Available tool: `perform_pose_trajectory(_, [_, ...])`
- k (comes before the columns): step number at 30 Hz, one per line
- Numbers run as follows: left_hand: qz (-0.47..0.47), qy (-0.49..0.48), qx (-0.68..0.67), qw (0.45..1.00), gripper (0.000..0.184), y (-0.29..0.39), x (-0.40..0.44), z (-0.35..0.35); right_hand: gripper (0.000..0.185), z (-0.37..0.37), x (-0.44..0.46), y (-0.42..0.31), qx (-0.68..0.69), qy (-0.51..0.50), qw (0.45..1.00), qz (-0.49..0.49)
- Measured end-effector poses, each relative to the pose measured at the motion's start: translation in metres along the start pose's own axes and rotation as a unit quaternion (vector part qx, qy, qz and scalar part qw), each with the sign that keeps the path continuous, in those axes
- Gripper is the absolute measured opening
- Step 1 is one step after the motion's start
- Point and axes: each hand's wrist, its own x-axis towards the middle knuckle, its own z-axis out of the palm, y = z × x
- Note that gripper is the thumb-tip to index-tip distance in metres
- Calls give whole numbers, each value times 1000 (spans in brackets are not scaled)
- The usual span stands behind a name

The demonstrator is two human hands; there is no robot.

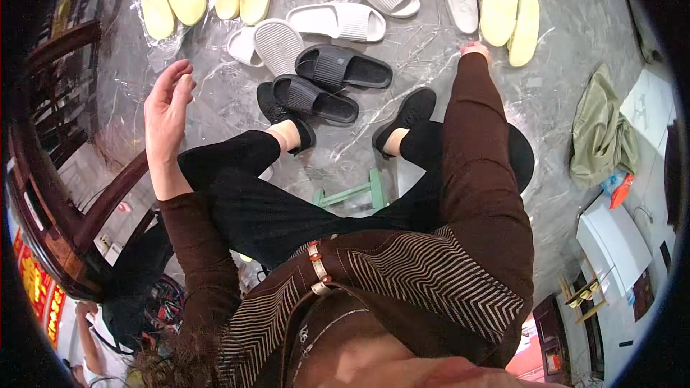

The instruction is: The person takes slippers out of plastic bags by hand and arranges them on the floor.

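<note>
Your half-unfurled left hand point(167, 116) holds nothing, your right hand point(475, 50) is too hidden to tell; the far-right yellow slippers point(499, 8) look light, soft, best edge-held.

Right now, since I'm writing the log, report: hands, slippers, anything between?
Left hand raised, open, looks empty. Right hand near pale yellow slippers, grip unclear. Dark slippers between the hands, by the left shoe.

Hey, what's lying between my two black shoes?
In the head view, one dark slipper reaches from beside the left shoe partway across; bare floor fills the rest up to the right shoe.
</note>
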Motion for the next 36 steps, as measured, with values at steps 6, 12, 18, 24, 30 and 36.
perform_pose_trajectory(6, [9, -17, 10, 1000, 31, 3, -2, 1, 25, 17, -76, -29, 237, 103, 963, 76])
perform_pose_trajectory(12, [8, -15, -3, 1000, 30, 7, -5, 2, 28, 34, -94, -34, -69, 183, 971, -135])
perform_pose_trajectory(18, [11, -7, 1, 1000, 29, 10, -8, -2, 29, 31, -55, -27, -153, 57, 977, -138])
perform_pose_trajectory(24, [12, 7, -29, 999, 28, 15, -15, -4, 20, 21, -87, -60, -123, 103, 966, -204])
perform_pose_trajectory(30, [91, 8, -17, 996, 28, 8, -20, -10, 22, 0, -165, -118, 171, 88, 957, -216])
perform_pose_trajectory(36, [137, -27, 37, 990, 37, -7, -32, -5, 15, -50, -289, -147, 350, -11, 882, -316])
